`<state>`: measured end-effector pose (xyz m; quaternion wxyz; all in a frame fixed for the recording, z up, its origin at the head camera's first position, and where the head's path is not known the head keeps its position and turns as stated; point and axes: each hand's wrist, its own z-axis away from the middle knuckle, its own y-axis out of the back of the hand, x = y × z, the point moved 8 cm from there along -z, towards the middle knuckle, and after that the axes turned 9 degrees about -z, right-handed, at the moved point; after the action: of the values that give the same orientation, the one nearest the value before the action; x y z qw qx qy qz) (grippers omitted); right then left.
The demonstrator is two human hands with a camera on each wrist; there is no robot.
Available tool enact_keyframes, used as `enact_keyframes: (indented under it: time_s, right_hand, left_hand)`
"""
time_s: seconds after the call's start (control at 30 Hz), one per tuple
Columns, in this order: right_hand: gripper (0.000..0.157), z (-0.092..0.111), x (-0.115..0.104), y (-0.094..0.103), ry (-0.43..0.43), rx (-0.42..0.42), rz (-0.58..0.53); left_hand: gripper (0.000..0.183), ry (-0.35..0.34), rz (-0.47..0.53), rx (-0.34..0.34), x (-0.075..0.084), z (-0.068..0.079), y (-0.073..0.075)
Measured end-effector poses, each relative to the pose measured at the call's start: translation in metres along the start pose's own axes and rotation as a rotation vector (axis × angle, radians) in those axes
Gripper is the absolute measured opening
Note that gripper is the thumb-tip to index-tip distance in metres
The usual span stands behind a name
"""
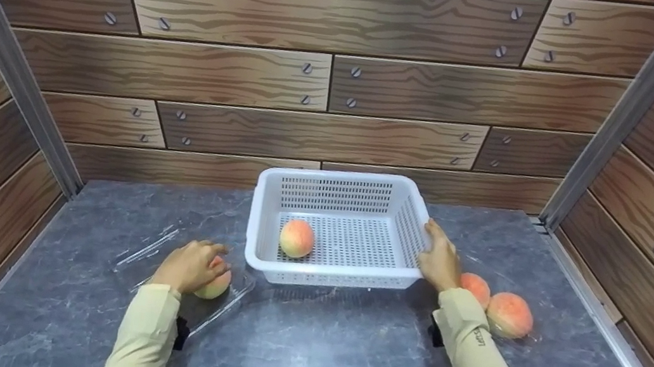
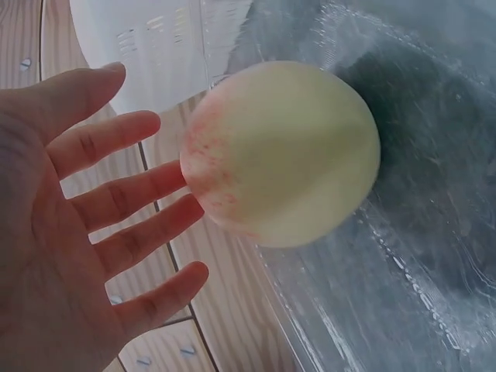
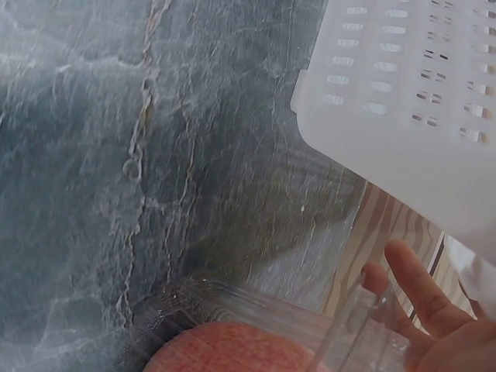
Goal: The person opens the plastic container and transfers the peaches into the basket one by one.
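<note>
A white perforated plastic basket [image 1: 330, 272] stands in the middle of the table, with one peach [image 1: 297, 239] inside at its left. My right hand [image 1: 440, 257] grips the basket's right rim; part of that hand falls outside the right wrist view. At the basket's left, my left hand [image 1: 193, 267] reaches over a second peach [image 1: 215, 283]. In the left wrist view this peach [image 2: 287, 155] lies beyond spread fingers [image 2: 139, 194], whose tips are at its side; whether they touch cannot be told. Clear plastic packaging [image 1: 223, 310] surrounds that peach.
Two more peaches [image 1: 510, 315] sit right of the basket by my right forearm, with clear plastic [image 3: 256, 298] around them. More clear plastic [image 1: 148, 248] lies left of my left hand. Wood-patterned walls [image 1: 252, 77] enclose the grey marbled table [image 1: 327, 363].
</note>
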<state>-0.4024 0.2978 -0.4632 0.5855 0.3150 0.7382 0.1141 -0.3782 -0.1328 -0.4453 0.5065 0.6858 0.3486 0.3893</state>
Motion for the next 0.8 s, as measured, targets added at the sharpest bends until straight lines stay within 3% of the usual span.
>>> enact_keyframes:
  time_s: [0.13, 0.47, 0.8]
  right_hand:
    - [0.07, -0.001, 0.001, 0.002, -0.007, 0.005, 0.002]
    - [0.067, 0.0, 0.0, -0.001, 0.01, 0.003, 0.014]
    - [0.067, 0.0, -0.001, 0.001, 0.011, 0.008, 0.008]
  left_hand:
    - [0.028, -0.011, -0.013, 0.022, -0.001, 0.005, 0.0]
    - [0.031, 0.041, -0.018, -0.009, -0.01, 0.011, -0.005]
    - [0.045, 0.055, 0.055, -0.013, -0.017, 0.011, -0.016]
